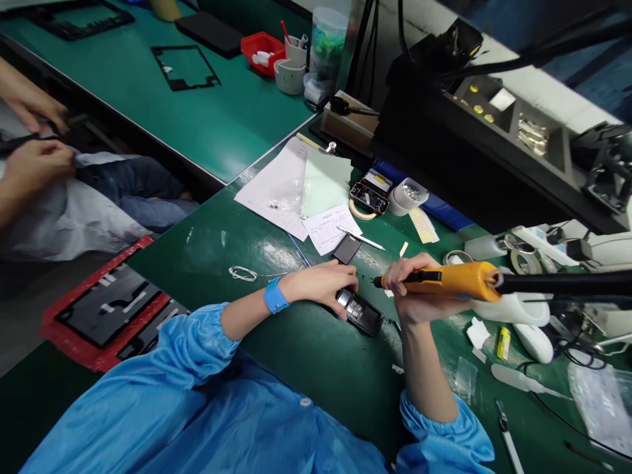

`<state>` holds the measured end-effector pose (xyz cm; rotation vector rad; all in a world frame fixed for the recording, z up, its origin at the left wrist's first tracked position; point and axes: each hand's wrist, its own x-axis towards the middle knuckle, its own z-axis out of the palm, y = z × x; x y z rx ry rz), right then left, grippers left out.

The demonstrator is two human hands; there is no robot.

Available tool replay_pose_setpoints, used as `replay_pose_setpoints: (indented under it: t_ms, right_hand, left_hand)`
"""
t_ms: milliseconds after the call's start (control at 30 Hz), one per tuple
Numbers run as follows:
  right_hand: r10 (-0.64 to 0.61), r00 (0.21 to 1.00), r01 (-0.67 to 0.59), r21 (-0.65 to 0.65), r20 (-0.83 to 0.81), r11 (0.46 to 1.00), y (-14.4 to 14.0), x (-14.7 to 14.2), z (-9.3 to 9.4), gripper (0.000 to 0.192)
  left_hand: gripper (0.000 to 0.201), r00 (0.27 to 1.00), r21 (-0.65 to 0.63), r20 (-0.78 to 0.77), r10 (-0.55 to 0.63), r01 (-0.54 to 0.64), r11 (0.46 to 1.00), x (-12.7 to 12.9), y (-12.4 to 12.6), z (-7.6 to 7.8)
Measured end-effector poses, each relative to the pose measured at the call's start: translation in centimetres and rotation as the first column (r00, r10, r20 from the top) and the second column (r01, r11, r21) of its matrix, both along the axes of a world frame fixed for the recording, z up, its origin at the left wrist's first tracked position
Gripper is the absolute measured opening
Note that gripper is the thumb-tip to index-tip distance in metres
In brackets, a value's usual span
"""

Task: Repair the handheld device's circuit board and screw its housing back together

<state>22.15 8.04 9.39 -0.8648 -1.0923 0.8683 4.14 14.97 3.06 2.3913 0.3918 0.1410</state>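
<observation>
My left hand (330, 284), with a blue wristband (275, 295) above it, grips the upper end of a black phone-like handset (366, 315) lying on the green bench. An uncovered recess with metallic and pale parts shows on its upward face. My right hand (402, 283) is closed around an orange electric screwdriver (451, 281), held nearly level. Its dark tip points left, apart from the handset and a little above it. Just beyond my left fingers lies a dark rectangular piece (345, 249), perhaps a battery.
Papers (326, 181), a white pen (363, 238) and a cup of small metal parts (407, 196) lie beyond my hands. At right are a yellow battery cell (503, 343) and cables. A black parts shelf (474, 151) overhangs the back. Another person's hands (37, 158) are at left.
</observation>
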Motion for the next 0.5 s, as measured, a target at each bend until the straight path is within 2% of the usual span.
replay_pose_setpoints:
  t_ms: [200,333,500]
  right_hand:
    - [-0.077,0.991,0.071,-0.065,-0.105,0.995,2.2,0.8,-1.3,0.072]
    - [-0.058,0.986,0.043,-0.099,-0.156,0.994,2.6,0.7,-2.1,0.071]
    - [-0.004,0.982,-0.018,-0.112,-0.191,0.994,3.1,0.0,-2.2,0.073]
  left_hand:
    - [0.029,0.992,0.071,0.043,0.117,-0.12,0.99,0.0,0.5,0.0]
    - [0.018,0.976,0.132,0.072,0.204,-0.212,0.968,0.4,0.5,-0.6]
    - [0.013,0.969,0.186,0.101,0.226,-0.241,0.952,0.7,0.4,-1.3]
